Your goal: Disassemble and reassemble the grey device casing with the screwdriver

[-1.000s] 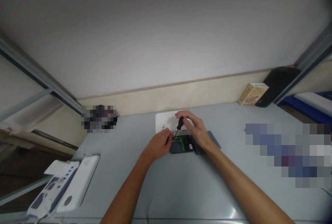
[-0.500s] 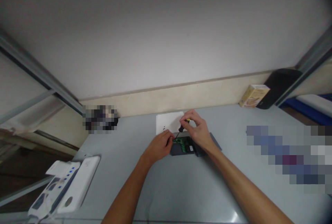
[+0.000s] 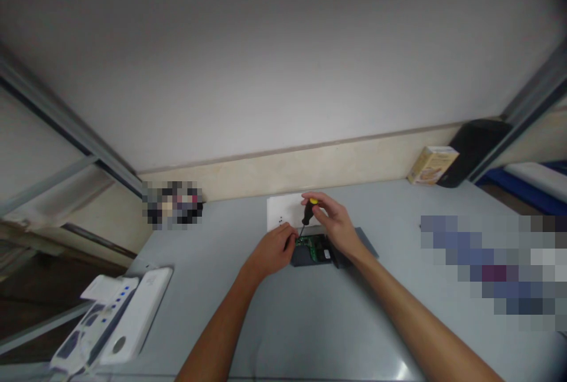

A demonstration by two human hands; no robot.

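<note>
My right hand [image 3: 335,222] is closed around the handle of a small black screwdriver [image 3: 307,213] with a yellow end. The screwdriver stands slightly tilted, its tip down at the upper left of a green circuit board [image 3: 313,250]. That board sits inside an open dark grey device case [image 3: 301,258] lying on the table. My left hand [image 3: 274,249] is closed at the case's left edge, fingertips beside the screwdriver tip. A dark grey flat piece [image 3: 367,242] lies partly under my right wrist.
Behind the device, white paper [image 3: 277,209] carries several tiny dark screws [image 3: 280,220]. A white power strip [image 3: 95,323] and a long white box [image 3: 139,317] lie at the left of the grey table [image 3: 212,311]. A yellow box [image 3: 432,165] and black object [image 3: 476,152] stand back right.
My right-hand fingers have shifted on the screwdriver handle, turning it slightly, and its yellow end shows more plainly. The tip stays at the board. My left hand keeps its place.
</note>
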